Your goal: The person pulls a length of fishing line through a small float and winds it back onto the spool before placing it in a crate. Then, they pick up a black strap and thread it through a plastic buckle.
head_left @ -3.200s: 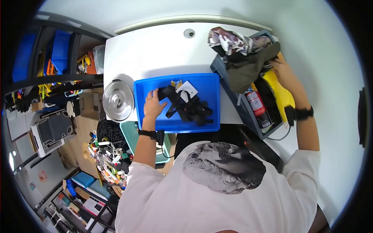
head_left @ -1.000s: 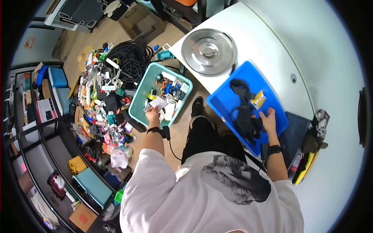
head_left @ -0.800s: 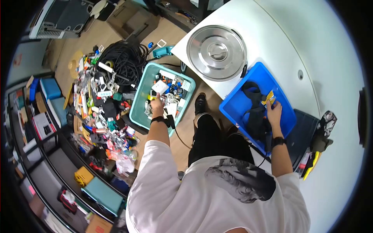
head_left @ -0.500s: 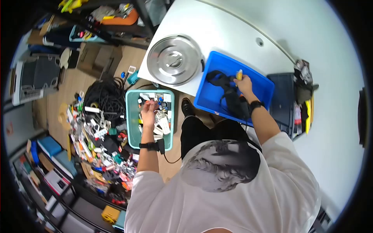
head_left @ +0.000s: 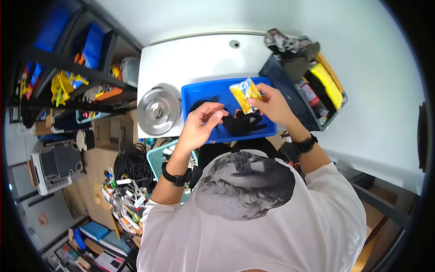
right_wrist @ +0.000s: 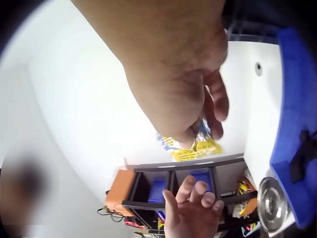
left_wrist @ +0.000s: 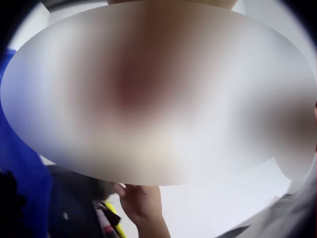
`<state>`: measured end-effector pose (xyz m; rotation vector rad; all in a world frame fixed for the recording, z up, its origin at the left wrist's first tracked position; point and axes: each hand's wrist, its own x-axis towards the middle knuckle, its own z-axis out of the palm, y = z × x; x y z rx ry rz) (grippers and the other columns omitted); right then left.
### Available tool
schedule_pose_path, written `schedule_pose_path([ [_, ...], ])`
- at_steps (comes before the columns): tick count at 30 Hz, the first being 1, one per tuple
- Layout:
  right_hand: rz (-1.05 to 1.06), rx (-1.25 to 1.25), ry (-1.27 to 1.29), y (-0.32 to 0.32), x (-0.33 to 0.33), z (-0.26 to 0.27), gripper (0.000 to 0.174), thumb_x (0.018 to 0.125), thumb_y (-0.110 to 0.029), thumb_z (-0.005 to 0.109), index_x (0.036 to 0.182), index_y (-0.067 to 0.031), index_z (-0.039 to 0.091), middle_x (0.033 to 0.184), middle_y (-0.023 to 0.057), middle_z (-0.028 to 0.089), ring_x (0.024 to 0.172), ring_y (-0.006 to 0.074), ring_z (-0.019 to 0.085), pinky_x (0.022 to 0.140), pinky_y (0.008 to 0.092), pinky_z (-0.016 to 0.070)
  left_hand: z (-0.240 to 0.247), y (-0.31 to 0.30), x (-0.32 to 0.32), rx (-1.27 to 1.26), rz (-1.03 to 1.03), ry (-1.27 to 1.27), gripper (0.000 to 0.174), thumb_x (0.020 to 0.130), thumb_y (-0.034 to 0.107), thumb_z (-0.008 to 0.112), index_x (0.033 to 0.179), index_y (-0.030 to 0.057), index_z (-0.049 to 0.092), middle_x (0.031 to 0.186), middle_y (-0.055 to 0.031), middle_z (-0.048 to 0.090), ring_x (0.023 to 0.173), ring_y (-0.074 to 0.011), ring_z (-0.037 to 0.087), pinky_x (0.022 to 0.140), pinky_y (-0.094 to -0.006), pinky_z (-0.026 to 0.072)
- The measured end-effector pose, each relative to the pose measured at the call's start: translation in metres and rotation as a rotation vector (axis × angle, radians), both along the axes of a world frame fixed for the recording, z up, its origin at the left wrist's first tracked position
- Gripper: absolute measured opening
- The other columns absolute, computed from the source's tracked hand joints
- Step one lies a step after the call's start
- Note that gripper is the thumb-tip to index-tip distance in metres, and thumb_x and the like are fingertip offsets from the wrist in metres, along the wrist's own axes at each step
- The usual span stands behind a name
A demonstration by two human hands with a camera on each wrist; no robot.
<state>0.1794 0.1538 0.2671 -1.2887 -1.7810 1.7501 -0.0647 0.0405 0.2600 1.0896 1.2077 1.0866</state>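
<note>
In the head view the right hand pinches a small yellow foil packet above the right part of the blue tray. Beside it the left hand is raised over the tray's left part, fingers loosely bent, holding nothing. Black straps lie in the tray below the hands. The right wrist view shows the packet between the thumb and fingers of the right hand, with the left hand facing it, fingers apart. Much of the left wrist view is blurred; the right hand shows at its bottom.
A steel lid lies on the white table left of the tray. At right stands a grey crate with caps, a red bottle and a yellow item. A green bin and a pile of small items are lower left.
The left hand has left the green bin and come up over the blue tray. The right hand has lifted the yellow packet above the tray. The head view has turned back toward the table.
</note>
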Motion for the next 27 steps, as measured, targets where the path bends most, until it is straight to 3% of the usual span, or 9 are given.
schedule_pose_path([
  [1, 0.065, 0.569, -0.012, -0.002, 0.021, 0.009, 0.018, 0.086, -0.004, 0.071, 0.103, -0.0067, 0.068, 0.100, 0.0078, 0.065, 0.081, 0.0111, 0.061, 0.065, 0.0273, 0.0490, 0.014, 0.011, 0.017, 0.018, -0.054, 0.006, 0.033, 0.104, 0.025, 0.055, 0.121, -0.0028, 0.061, 0.103, -0.0123, 0.072, 0.088, -0.0160, 0.066, 0.081, -0.0306, 0.0523],
  [2, 0.031, 0.583, -0.015, -0.001, 0.040, 0.023, 0.018, 0.086, -0.004, 0.071, 0.103, -0.0067, 0.068, 0.100, 0.0078, 0.065, 0.081, 0.0111, 0.061, 0.065, 0.0273, 0.0490, 0.027, 0.023, 0.034, 0.037, -0.111, 0.011, 0.037, 0.105, 0.030, 0.053, 0.121, -0.0027, 0.061, 0.103, -0.0122, 0.072, 0.085, -0.0153, 0.065, 0.080, -0.0306, 0.0521],
  [5, 0.021, 1.311, 0.117, 0.002, 0.102, 0.059, 0.037, 0.065, 0.004, 0.074, 0.097, -0.0157, 0.076, 0.104, 0.0070, 0.065, 0.090, 0.0252, 0.065, 0.075, 0.0340, 0.0535, 0.056, 0.047, 0.093, 0.030, -0.250, -0.160, 0.034, 0.103, 0.025, 0.058, 0.124, -0.0022, 0.058, 0.101, -0.0102, 0.071, 0.083, -0.0126, 0.065, 0.079, -0.0277, 0.0518],
  [10, -0.117, 1.352, 0.165, 0.010, 0.180, 0.064, 0.037, 0.068, 0.005, 0.074, 0.100, -0.0147, 0.075, 0.112, 0.0093, 0.064, 0.096, 0.0266, 0.064, 0.078, 0.0342, 0.0527, 0.072, 0.085, 0.193, 0.159, -0.360, -0.235, 0.041, 0.091, 0.004, 0.073, 0.127, 0.0007, 0.053, 0.103, -0.0074, 0.071, 0.093, -0.0105, 0.066, 0.083, -0.0269, 0.0522],
  [13, -0.253, 1.111, 0.216, 0.021, 0.217, 0.066, 0.058, 0.077, 0.006, 0.069, 0.132, -0.0091, 0.058, 0.124, 0.0152, 0.059, 0.105, 0.0268, 0.062, 0.086, 0.0323, 0.0507, 0.068, 0.104, 0.228, 0.271, -0.217, -0.022, 0.039, 0.087, 0.000, 0.076, 0.121, 0.0013, 0.058, 0.100, -0.0052, 0.071, 0.091, -0.0096, 0.066, 0.084, -0.0262, 0.0519],
  [16, -0.230, 0.409, 0.472, 0.029, 0.256, 0.053, 0.050, 0.084, -0.007, 0.068, 0.132, -0.0042, 0.053, 0.120, 0.0168, 0.060, 0.104, 0.0236, 0.063, 0.087, 0.0349, 0.0505, 0.048, 0.121, 0.250, 0.282, -0.204, 0.101, 0.033, 0.084, 0.000, 0.078, 0.114, 0.0004, 0.064, 0.098, -0.0064, 0.072, 0.091, -0.0107, 0.067, 0.082, -0.0268, 0.0531],
  [22, -0.017, 0.477, -0.110, 0.069, 0.286, 0.052, 0.028, 0.086, -0.014, 0.075, 0.112, -0.0060, 0.067, 0.101, 0.0075, 0.065, 0.090, 0.0220, 0.066, 0.075, 0.0313, 0.0525, 0.012, 0.151, 0.295, 0.277, -0.150, 0.263, 0.045, 0.082, -0.004, 0.076, 0.124, 0.0028, 0.060, 0.107, -0.0078, 0.070, 0.096, -0.0138, 0.067, 0.084, -0.0273, 0.0534],
  [23, -0.105, 0.784, -0.065, 0.085, 0.295, 0.037, 0.015, 0.088, -0.008, 0.071, 0.102, -0.0052, 0.070, 0.095, 0.0093, 0.066, 0.086, 0.0245, 0.066, 0.072, 0.0325, 0.0530, 0.009, 0.160, 0.297, 0.298, -0.179, 0.415, 0.053, 0.082, 0.001, 0.077, 0.131, 0.0047, 0.057, 0.121, -0.0125, 0.066, 0.107, -0.0214, 0.066, 0.088, -0.0323, 0.0537],
  [27, -0.190, 0.993, -0.223, 0.169, 0.315, 0.010, 0.015, 0.086, -0.008, 0.066, 0.101, -0.0075, 0.070, 0.102, 0.0102, 0.061, 0.085, 0.0293, 0.066, 0.073, 0.0393, 0.0536, -0.006, 0.184, 0.314, 0.453, -0.221, 0.744, 0.060, 0.082, 0.017, 0.078, 0.136, 0.0075, 0.053, 0.148, -0.0201, 0.045, 0.134, -0.0377, 0.048, 0.107, -0.0468, 0.0433],
])
